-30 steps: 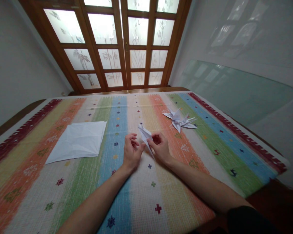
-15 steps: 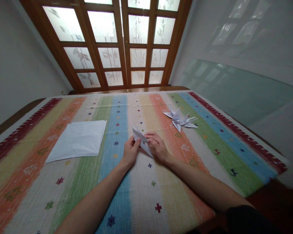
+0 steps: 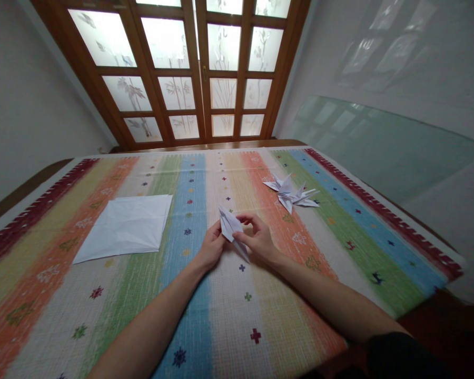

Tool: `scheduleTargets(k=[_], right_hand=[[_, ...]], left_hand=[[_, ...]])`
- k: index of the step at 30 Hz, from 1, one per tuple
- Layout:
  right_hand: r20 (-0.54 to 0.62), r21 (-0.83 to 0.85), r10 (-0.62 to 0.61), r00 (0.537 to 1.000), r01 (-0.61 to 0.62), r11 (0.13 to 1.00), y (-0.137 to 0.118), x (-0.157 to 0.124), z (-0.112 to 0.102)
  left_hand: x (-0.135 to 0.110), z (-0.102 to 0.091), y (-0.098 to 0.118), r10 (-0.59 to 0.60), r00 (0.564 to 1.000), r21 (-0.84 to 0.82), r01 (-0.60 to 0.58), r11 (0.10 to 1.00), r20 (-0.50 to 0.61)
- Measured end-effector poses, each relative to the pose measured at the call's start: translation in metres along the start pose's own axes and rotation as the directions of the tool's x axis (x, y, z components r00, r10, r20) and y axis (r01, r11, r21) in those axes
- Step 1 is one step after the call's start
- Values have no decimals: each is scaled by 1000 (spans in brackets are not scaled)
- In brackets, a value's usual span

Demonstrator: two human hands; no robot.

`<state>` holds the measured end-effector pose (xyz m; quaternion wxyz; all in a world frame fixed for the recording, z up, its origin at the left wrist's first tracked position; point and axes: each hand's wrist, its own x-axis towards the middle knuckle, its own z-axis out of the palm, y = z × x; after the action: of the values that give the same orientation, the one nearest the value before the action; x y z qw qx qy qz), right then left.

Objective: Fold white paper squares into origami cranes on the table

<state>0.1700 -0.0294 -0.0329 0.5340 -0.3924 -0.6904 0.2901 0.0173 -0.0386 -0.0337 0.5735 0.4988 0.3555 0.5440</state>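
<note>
Between my two hands is a small piece of folded white paper, a narrow pointed shape with one tip toward the window and another toward me. My left hand pinches its left edge, with the fingertips partly behind the paper. On the other side my right hand grips it, thumb on the front face and index finger curled behind. Further off to the right, folded white paper cranes lie close together on the cloth. To the left rests a stack of flat white paper sheets.
A striped tablecloth in several colours covers the table. Beyond the far edge stands a wooden door with frosted panes. A pale glass panel is by the right wall.
The folded paper has turned so its broad face shows more. My right thumb has moved down onto that face, and my left thumb has slipped from the front to the edge.
</note>
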Motion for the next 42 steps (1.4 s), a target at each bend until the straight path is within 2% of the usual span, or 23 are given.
scheduleTargets(k=[3, 8, 15, 22, 25, 28, 31, 33, 35, 38, 42], right_hand=[[66, -20, -71, 995, 72, 997, 0, -1, 0], [2, -105, -168, 986, 167, 980, -2, -2, -1], [70, -92, -150, 986, 156, 984, -3, 0, -3], [43, -57, -130, 991, 133, 990, -4, -1, -1], [39, -82, -139, 990, 142, 986, -3, -1, -2], [37, -116, -214, 976, 217, 969, -2, 0, -4], [86, -92, -325, 942, 332, 939, -2, 2, -4], [127, -62, -344, 930, 354, 933, -3, 3, -3], [163, -21, -283, 945, 290, 957, -4, 3, -3], [197, 61, -122, 973, 112, 992, -4, 2, -3], [205, 167, 90, 975, -126, 978, 0, -1, 2]], left_hand=[[1, 0, 0, 0, 1000, -14, 0, 1000, 31], [0, 0, -1, -22, 998, -26, 24, 999, 57], [0, 1, 3, 27, 999, 44, -28, 999, 35], [0, 0, -1, -32, 999, 11, 32, 999, 13], [2, -2, -4, -62, 997, -81, 58, 995, -43], [5, -3, -4, -108, 988, -250, 77, 965, -110], [8, -6, -4, -136, 979, -338, 78, 938, -151], [9, -7, -5, -142, 975, -357, 73, 931, -170], [10, -8, -6, -142, 973, -364, 66, 929, -184], [8, -6, -7, -126, 974, -330, 59, 942, -187], [4, -2, -3, -83, 984, -183, 53, 982, -159]])
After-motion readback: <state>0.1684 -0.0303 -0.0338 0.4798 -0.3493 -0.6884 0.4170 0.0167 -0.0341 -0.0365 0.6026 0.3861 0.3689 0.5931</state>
